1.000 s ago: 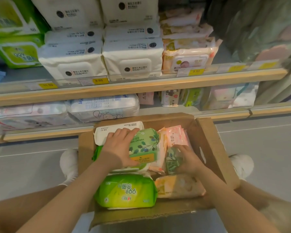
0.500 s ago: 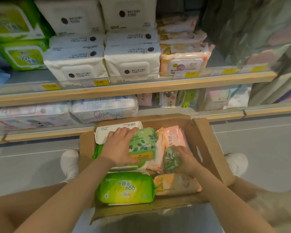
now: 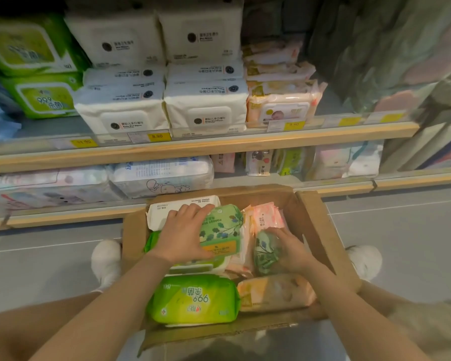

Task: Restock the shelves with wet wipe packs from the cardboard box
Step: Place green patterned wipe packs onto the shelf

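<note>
An open cardboard box (image 3: 320, 225) sits on the floor between my feet, full of wet wipe packs. My left hand (image 3: 184, 234) grips a light green leaf-print pack (image 3: 223, 230) near the box's middle, fingers over its far edge and thumb at its near side. My right hand (image 3: 288, 252) holds a smaller, darker leaf-print pack (image 3: 264, 252) standing on edge. A bright green pack (image 3: 193, 299) and an orange pack (image 3: 275, 293) lie at the near side. A white pack (image 3: 167, 207) and pink packs (image 3: 267, 217) lie at the far side.
Two wooden-edged shelves (image 3: 219, 147) rise behind the box. White packs (image 3: 206, 110), green packs (image 3: 37, 95) and peach baby packs (image 3: 279, 105) fill the upper one. The lower shelf (image 3: 336, 185) holds large white bundles and small packs. My white shoes (image 3: 106, 264) flank the box.
Both hands have stayed on the same two packs in the box. The view has shifted slightly; the right hand's pack sits a little more upright.
</note>
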Action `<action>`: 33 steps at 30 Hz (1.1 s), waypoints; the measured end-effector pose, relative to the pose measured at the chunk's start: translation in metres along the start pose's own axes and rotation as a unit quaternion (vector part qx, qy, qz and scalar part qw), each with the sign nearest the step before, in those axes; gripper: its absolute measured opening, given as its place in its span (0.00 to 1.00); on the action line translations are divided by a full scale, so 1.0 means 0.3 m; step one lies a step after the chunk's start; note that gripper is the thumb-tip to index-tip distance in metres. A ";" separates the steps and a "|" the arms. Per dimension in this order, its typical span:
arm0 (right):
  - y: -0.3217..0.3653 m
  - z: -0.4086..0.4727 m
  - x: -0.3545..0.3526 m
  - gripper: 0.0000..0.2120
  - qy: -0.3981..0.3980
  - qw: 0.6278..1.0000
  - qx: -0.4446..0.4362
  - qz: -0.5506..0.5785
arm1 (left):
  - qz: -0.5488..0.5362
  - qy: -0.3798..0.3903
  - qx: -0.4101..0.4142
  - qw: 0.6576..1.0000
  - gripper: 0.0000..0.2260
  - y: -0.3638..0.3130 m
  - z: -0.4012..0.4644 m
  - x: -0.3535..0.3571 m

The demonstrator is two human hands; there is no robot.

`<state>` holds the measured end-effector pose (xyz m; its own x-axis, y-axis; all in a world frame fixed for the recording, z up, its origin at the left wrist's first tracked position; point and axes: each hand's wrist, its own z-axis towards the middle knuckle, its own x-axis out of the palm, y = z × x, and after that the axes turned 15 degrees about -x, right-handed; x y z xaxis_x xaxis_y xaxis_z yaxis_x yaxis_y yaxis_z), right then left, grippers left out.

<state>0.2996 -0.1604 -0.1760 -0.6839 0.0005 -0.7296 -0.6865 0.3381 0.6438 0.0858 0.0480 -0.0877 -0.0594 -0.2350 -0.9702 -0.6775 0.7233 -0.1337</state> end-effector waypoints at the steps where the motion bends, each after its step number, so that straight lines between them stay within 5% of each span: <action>1: 0.018 -0.009 -0.025 0.45 -0.009 1.000 -0.005 0.007 | -0.005 0.003 -0.002 1.000 0.51 -0.002 -0.004 -0.008; 7: 0.189 -0.009 -0.238 0.43 -0.024 0.996 -0.063 0.065 | -0.008 -0.022 -0.034 0.999 0.49 0.099 -0.050 -0.087; 13: 0.445 0.157 -0.309 0.45 0.101 0.979 -0.148 0.101 | -0.049 -0.064 -0.122 0.989 0.50 0.305 -0.135 -0.155; 17: 0.546 0.262 -0.202 0.42 0.016 0.970 -0.115 0.216 | -0.047 -0.041 -0.155 0.986 0.51 0.363 -0.191 -0.103; 22: 0.568 0.334 -0.097 0.27 -0.085 0.992 -0.088 0.006 | -0.068 -0.033 -0.153 0.985 0.52 0.392 -0.197 -0.066; 27: 0.572 0.319 -0.068 0.28 -0.048 0.960 -0.106 -0.256 | -0.066 -0.030 -0.146 0.987 0.52 0.402 -0.167 -0.062; 33: 0.575 0.319 -0.046 0.57 0.023 0.953 -0.054 -0.298 | -0.047 -0.023 -0.137 0.989 0.50 0.364 -0.123 -0.076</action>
<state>0.2141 -0.0121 -0.0770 -0.1723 -0.2027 -0.9640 -0.9762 0.1661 0.1395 -0.0138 0.1083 -0.0727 0.0430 -0.2586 -0.9650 -0.8526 0.4941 -0.1704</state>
